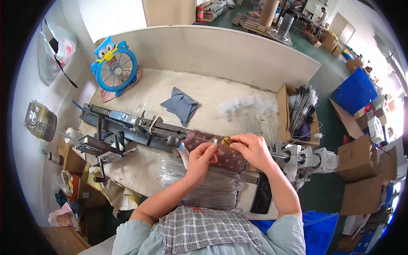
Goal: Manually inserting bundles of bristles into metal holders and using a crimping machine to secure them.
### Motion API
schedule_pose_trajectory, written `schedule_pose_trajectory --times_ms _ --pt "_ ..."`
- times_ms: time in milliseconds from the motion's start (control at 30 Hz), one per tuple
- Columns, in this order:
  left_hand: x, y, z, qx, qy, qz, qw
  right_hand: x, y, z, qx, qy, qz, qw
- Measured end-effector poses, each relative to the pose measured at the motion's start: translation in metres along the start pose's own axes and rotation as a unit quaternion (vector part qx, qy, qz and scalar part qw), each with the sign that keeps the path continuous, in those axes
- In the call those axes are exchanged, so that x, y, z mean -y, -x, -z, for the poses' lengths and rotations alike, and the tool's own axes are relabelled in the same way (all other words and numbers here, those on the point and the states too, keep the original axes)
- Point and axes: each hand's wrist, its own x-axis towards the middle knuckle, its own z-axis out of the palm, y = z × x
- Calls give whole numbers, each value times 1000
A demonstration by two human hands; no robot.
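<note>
My left hand [203,160] is closed, with a small white piece [215,141] pinched between thumb and fingertips. Just right of it, my right hand [254,149] grips a small brass-coloured block [228,143]. The two hands nearly meet above a brown polka-dot cloth [196,139] laid over a long metal bench fixture [163,129]. Beside my left wrist stands a white tube with a blue tip [184,154]. Below my hands lies a thick bundle of thin metal wires [208,187]. Whether a wire runs between the hands is too small to tell.
White-tipped wires [250,106] lie at the back right, near a cardboard box [284,111] of more wires. A dark phone [262,194] rests by my right forearm. A grey cloth [180,105], a blue fan [115,70] and a cranked metal frame [104,148] stand left.
</note>
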Motion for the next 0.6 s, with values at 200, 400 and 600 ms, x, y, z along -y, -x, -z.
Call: schedule_pose_trajectory --times_ms 200,400,600 --pt "2 -8 -8 -4 -58 -29 998 -13 5 2 1 -43 85 995" --pt "-18 3 8 -134 -6 -38 990 14 -18 -10 -89 122 231 961" --pt "-27 3 9 -121 57 11 991 20 -55 -66 -45 171 174 969"
